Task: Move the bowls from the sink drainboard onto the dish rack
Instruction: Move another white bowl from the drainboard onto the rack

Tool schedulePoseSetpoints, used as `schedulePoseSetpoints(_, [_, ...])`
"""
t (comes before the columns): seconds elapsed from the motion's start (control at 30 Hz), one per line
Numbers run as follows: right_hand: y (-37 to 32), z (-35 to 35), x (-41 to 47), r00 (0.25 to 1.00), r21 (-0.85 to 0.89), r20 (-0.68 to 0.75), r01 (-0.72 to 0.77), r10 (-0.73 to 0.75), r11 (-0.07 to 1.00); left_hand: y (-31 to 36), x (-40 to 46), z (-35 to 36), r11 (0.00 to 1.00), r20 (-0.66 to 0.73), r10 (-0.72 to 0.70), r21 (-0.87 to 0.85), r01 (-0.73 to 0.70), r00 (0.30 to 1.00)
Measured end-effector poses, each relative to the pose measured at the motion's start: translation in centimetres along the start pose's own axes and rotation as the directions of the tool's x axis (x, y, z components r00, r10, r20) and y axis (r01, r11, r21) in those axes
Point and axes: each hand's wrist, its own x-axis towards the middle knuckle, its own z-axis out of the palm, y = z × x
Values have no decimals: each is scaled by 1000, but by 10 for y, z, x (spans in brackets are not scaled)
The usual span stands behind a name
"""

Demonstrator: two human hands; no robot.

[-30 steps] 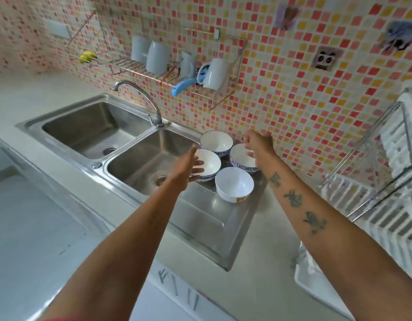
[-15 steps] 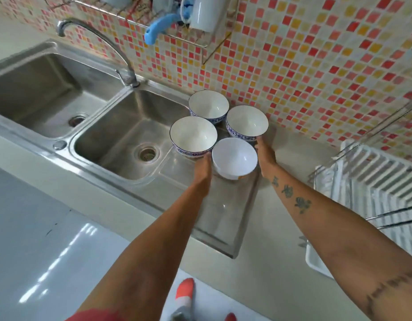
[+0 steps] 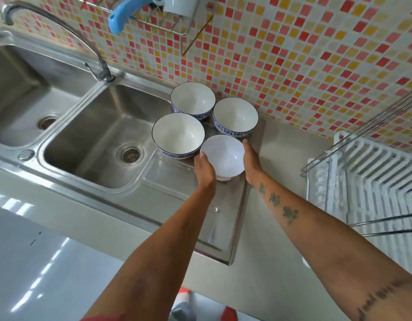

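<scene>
Several bowls stand on the steel drainboard [image 3: 177, 188] right of the sink. Nearest is a plain white bowl [image 3: 223, 156]. My left hand [image 3: 205, 170] presses its left side and my right hand [image 3: 251, 161] its right side, so both hands cup it. Behind it are three white bowls with blue patterned outsides: one at the left [image 3: 178, 135], one at the back [image 3: 193, 99] and one at the right [image 3: 235, 115]. The white dish rack [image 3: 371, 172] with wire rails stands on the counter at the far right.
A double steel sink [image 3: 96, 135] with a curved tap [image 3: 101, 63] lies to the left. A wall wire shelf [image 3: 177, 22] with a blue handle and a white cup hangs above the bowls. The tiled wall is close behind. Grey counter [image 3: 281, 158] separates drainboard and rack.
My hands have come down from the rear bowls and closed around the plain white bowl from both sides. The camera has moved closer and tilted down.
</scene>
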Motion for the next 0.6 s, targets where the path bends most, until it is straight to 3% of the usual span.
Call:
schedulePoseSetpoints(0.43, [3,3,-4,1000,-9,-6,8,-8,1000,7,-5,4,999,-21,-14,-38,13,1000])
schedulePoseSetpoints(0.6, [-27,-4,-39,990,19,-74,125,-123,992,34,-28,13,995,-3,-18,-103,17,1000])
